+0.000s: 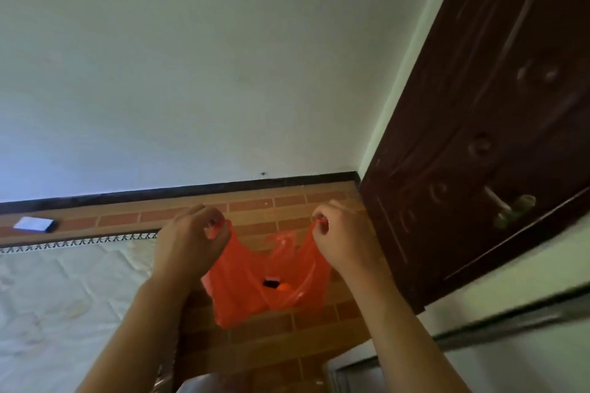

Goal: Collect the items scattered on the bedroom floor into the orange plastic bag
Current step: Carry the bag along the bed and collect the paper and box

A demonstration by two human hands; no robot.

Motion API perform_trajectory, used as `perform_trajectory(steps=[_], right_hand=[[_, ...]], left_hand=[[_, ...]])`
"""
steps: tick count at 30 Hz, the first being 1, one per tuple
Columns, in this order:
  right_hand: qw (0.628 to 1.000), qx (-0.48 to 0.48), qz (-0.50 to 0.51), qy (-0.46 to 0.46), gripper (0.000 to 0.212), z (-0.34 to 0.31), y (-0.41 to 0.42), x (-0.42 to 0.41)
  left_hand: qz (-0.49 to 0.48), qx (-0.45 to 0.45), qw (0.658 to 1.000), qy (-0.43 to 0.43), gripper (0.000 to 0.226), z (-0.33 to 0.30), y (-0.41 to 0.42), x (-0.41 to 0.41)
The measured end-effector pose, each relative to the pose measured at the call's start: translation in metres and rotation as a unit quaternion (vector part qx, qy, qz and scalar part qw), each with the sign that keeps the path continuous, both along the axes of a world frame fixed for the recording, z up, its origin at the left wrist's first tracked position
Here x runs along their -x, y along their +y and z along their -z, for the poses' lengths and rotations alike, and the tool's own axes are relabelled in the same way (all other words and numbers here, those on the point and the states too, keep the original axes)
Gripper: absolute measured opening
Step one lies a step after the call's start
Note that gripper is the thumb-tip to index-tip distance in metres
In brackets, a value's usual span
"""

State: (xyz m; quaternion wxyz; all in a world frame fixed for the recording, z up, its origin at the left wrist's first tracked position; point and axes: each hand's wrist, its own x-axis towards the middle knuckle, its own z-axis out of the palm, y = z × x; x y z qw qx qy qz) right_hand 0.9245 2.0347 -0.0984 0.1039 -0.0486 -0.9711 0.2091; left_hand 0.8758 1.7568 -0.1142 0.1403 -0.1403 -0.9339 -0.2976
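Left hand (191, 233) and right hand (338, 233) each pinch a handle, holding the bag (255, 284) open above the floor (255, 338). Judged mid-collection; next, lower it toward the box (35, 224).

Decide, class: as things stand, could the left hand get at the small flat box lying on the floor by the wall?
Probably not at once. The left hand is gripping a handle of the orange bag, and the box lies well off to its left on the brick-patterned floor. Nothing visibly blocks the way.
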Motion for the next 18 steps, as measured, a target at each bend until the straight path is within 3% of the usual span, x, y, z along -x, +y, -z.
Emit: perform_trajectory(steps=[13, 18], right_hand=[[1.000, 0.002, 0.002, -0.012, 0.016, 0.003, -0.046, 0.194], [0.999, 0.024, 0.020, 0.014, 0.013, -0.011, -0.065, 0.271]], left_hand=[[-0.041, -0.027, 0.998, -0.030, 0.006, 0.012, -0.052, 0.182], [-0.052, -0.032, 0.997, -0.037, 0.017, -0.004, -0.091, 0.272]])
